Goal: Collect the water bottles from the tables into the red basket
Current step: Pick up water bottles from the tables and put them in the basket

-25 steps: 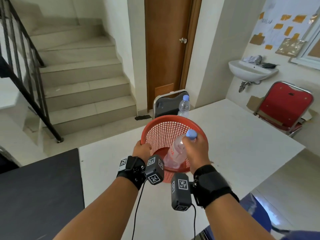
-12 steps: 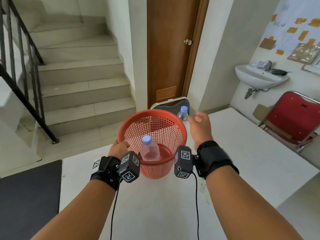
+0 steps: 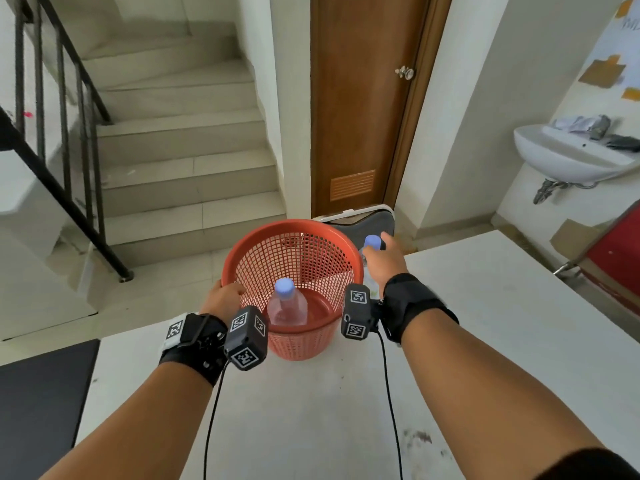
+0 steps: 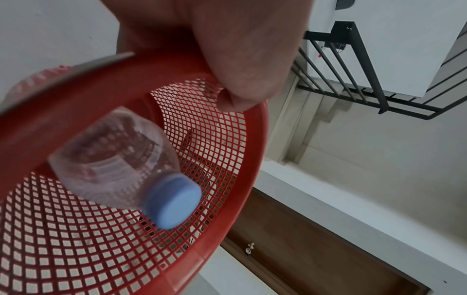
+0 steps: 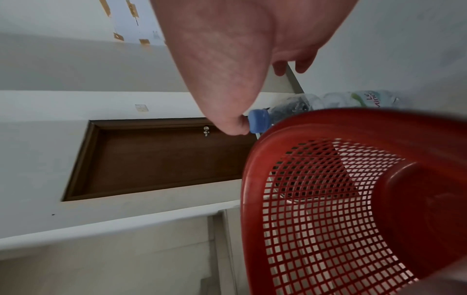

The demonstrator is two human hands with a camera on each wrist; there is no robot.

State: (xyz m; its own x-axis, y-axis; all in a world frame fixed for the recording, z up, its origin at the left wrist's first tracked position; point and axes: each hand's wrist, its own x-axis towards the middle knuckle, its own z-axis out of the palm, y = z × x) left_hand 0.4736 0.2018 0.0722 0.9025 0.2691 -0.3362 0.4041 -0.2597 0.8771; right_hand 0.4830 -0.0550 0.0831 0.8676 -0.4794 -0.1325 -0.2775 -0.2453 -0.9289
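The red basket stands on the white table. My left hand grips its near-left rim. One clear water bottle with a blue cap stands inside the basket. A second bottle stands on the table just behind the basket's right side. My right hand reaches over to it with the thumb against the blue cap. Its fingers are spread on the bottle's far side and not closed round it.
A black chair stands behind the table's far edge, before a brown door. A red chair and a sink are at the right. A dark table adjoins on the left, and stairs rise at the back left.
My right hand let the first bottle go into the basket, then moved forward and right to the second bottle's cap. The left hand has kept its hold on the rim.
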